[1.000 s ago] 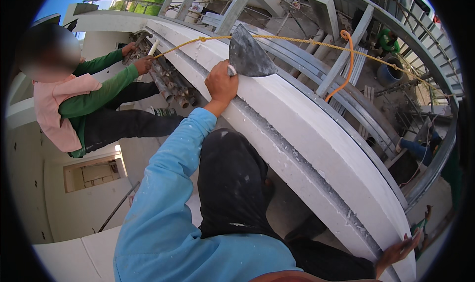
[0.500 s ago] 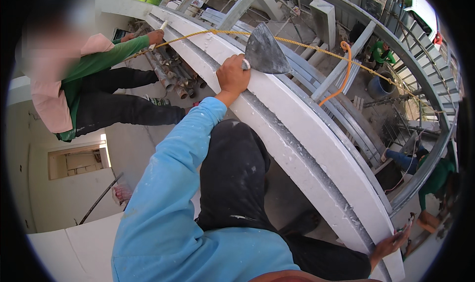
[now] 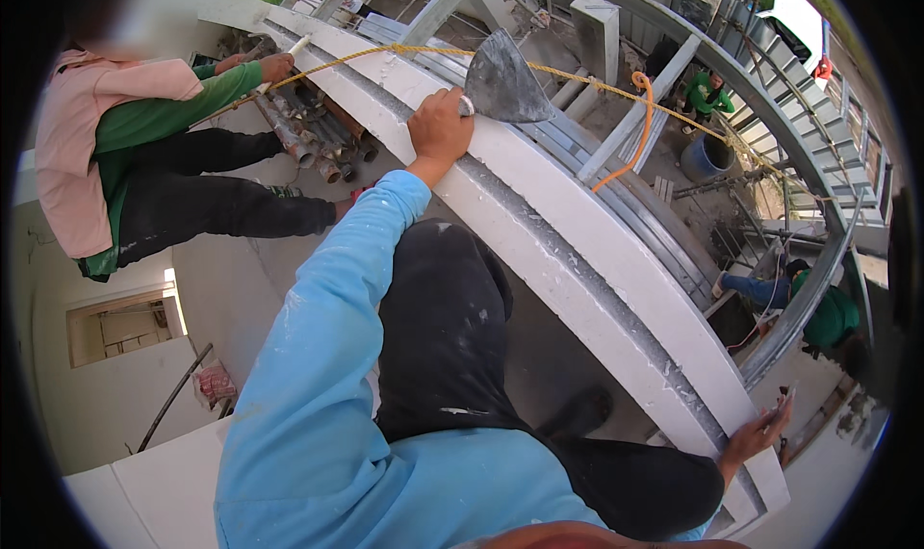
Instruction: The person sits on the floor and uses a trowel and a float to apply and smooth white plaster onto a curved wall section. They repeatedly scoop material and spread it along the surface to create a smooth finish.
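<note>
My left hand (image 3: pixel 441 128) rests on top of the curved white parapet wall (image 3: pixel 577 330). Its fingers are wrapped round the pale handle of a trowel with a broad, grey, roughly triangular blade (image 3: pixel 507 82), which sticks out past the far side of the wall. A rough dark groove (image 3: pixel 616 304) runs along the wall top between two white plastered strips. At lower right, my right hand (image 3: pixel 754 437) is at the wall's outer edge, closed round a thin flat piece (image 3: pixel 788 395) whose kind is too small to tell.
A co-worker (image 3: pixel 144 145) at left holds a white stick on the wall. A yellow rope (image 3: pixel 568 74) and orange hose (image 3: pixel 643 116) cross metal framing (image 3: pixel 626 130). Below lie metal pipes (image 3: pixel 298 145) and a blue drum (image 3: pixel 706 156). Two people in green work lower down.
The whole view has shifted slightly, moving the scene left and up. Both my hands keep nearly the same places on the wall. The co-worker at lower right has shifted posture.
</note>
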Demonstrator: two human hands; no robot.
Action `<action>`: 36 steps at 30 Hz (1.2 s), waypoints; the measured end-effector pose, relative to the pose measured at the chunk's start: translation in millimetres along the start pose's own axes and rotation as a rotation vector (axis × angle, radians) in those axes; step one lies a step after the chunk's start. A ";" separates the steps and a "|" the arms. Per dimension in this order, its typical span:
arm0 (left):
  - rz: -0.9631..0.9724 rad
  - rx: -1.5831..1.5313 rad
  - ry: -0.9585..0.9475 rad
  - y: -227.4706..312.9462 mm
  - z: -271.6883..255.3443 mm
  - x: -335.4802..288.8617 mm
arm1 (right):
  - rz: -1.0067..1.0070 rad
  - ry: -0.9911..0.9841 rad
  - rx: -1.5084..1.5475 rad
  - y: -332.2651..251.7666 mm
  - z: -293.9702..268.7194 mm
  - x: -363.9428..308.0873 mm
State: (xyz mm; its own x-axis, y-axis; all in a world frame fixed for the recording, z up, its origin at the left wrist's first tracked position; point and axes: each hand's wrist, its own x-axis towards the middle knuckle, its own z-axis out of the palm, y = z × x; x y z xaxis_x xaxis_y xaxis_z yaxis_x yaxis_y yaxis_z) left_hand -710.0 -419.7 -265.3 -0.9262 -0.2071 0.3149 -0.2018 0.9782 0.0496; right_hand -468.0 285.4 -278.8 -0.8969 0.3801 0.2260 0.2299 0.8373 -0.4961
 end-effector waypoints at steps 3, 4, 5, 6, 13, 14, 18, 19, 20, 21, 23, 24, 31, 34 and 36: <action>0.043 0.001 0.019 -3.6 4.2 -0.7 | -0.027 -0.021 0.089 -14.2 -3.7 4.5; 0.025 0.002 -0.001 -4.0 6.5 -0.1 | 0.006 -0.028 0.068 -19.5 -5.3 9.1; 0.062 0.019 -0.016 -4.5 7.4 -0.6 | -0.112 -0.049 0.080 -25.6 -10.2 17.9; 0.063 -0.004 -0.010 -3.3 8.4 0.6 | 0.040 -0.135 0.218 -33.3 -15.1 27.0; 0.024 0.066 -0.086 -4.8 6.2 -0.9 | -0.297 -0.279 -0.094 -185.2 -86.9 93.2; 0.024 0.098 -0.098 -6.4 8.3 0.1 | -0.381 -0.202 -0.123 -222.0 -88.3 87.5; 0.038 0.132 -0.118 -10.1 11.0 1.5 | -0.651 -0.246 0.058 -322.4 -57.3 37.6; 0.055 0.120 -0.128 -9.4 10.7 2.0 | -0.675 -0.348 0.091 -336.4 -47.4 26.1; 0.056 0.117 -0.135 -9.0 9.5 1.8 | -0.743 -0.324 0.162 -340.9 -41.0 15.5; 0.046 0.114 -0.120 -8.0 8.8 1.5 | -0.782 -0.363 0.091 -341.3 -37.7 5.2; 0.025 0.103 -0.139 -6.6 7.4 1.0 | -0.920 -0.563 -0.050 -346.2 -36.2 -7.9; 0.025 0.105 -0.135 -6.5 7.8 1.3 | -0.963 -0.821 -0.204 -348.7 -39.4 -12.9; 0.070 0.084 -0.140 -20.7 20.7 6.5 | -0.918 -0.680 0.251 -370.4 -47.3 -29.1; 0.047 0.075 -0.158 -21.0 22.2 8.1 | -0.909 -0.483 -0.002 -364.6 -29.3 -17.5; 0.042 0.053 -0.191 -17.4 20.5 7.3 | -0.918 -0.524 0.027 -363.3 -17.8 -6.0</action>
State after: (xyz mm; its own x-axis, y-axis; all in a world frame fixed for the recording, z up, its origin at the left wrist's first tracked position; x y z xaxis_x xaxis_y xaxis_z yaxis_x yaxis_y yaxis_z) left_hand -719.8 -438.6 -283.2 -0.9767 -0.1709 0.1297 -0.1738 0.9847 -0.0112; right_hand -539.5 -14.1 -85.0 -0.7749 -0.6170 0.1371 -0.6220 0.7059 -0.3388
